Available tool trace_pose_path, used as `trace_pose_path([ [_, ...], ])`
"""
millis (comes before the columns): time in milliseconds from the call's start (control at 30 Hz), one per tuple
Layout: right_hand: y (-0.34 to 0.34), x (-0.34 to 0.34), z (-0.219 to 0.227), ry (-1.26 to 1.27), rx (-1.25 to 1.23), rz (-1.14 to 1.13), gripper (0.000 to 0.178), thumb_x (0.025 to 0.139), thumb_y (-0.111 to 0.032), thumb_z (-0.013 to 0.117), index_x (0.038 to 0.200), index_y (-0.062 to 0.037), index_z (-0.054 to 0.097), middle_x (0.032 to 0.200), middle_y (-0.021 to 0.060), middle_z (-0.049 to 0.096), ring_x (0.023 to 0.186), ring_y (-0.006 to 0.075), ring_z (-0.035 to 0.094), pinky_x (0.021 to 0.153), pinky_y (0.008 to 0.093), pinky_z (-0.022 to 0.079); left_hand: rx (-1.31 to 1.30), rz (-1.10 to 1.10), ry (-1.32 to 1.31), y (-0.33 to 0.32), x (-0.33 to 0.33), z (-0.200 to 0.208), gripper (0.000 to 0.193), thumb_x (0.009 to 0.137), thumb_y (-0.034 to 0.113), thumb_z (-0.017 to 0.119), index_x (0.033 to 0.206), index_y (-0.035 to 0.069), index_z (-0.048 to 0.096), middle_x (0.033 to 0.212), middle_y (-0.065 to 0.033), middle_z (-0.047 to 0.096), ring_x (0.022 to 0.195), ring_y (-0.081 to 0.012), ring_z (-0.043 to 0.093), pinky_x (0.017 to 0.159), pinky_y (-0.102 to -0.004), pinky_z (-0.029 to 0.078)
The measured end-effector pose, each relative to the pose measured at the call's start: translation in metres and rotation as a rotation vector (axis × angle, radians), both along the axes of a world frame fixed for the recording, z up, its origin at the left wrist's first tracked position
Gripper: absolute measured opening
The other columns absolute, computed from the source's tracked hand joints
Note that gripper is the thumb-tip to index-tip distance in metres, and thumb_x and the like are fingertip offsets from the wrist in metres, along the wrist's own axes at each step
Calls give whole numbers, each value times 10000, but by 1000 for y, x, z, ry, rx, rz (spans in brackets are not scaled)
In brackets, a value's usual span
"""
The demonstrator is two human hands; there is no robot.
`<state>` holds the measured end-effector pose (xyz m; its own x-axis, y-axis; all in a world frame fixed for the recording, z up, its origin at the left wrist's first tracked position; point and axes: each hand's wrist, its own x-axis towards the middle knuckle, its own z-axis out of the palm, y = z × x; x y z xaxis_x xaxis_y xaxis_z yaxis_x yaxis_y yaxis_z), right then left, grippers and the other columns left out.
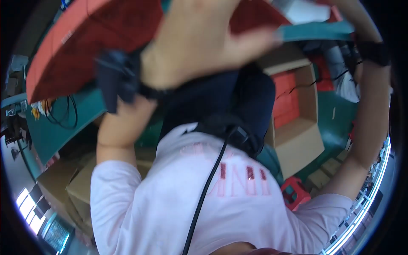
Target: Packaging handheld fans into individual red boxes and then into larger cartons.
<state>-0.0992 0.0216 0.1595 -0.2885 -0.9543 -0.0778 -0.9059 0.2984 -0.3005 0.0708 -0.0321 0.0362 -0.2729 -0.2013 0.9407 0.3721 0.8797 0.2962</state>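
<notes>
My left hand [199, 46] is raised close in front, large and smeared by motion. Its thumb stretches out to the right, away from the palm, while the fingertips run past the upper edge. I see nothing in it. Around that wrist sits a dark band with a dark block [117, 76]. At the upper right, my right hand [357, 17] shows only in part beyond another dark wristband [374, 53]; its fingers are cut off. Behind the left hand is a red work surface [95, 46], and a teal strip [316, 32] lies between the two hands.
An open cardboard box [297, 151], with red inside, stands to the right of my legs. More cardboard boxes [78, 187] are at lower left. Dark cables [70, 114] and yellow pieces lie at left. A red plastic stool [295, 193] is at right. A black cable [208, 187] crosses my shirt.
</notes>
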Motion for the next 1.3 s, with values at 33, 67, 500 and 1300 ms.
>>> trace_pose_path([
  [33,-6,-10,-17,-251,-65,-59,247,880,-119,657,1108,-46,594,856,29,636,625,118,638,561,232,547,188,121,-493,6,19,-15,558,614,299,911,1044,72,635,1169,-148,573,1170,-345,532,995,-433,435],
  [67,-10,-23,-40,-215,-117,-30,247,880,-119,657,1108,-46,594,856,29,636,625,118,638,561,232,547,232,204,-345,12,17,-27,659,558,279,940,1072,84,577,1254,-176,538,1212,-364,530,1024,-425,418],
  [500,37,15,8,331,325,377,198,807,-173,678,920,-19,731,921,127,648,950,306,610,834,379,491,92,79,-135,19,-4,-46,619,521,37,897,990,81,495,1331,-234,426,1119,-412,567,824,-435,559],
  [1300,162,-37,-172,-506,-492,-66,330,804,-215,726,1041,10,678,1037,163,620,1003,270,590,917,386,463,-154,-49,-718,40,-50,-15,964,480,233,943,1308,49,486,1205,-150,543,1138,-361,513,1014,-478,395],
])
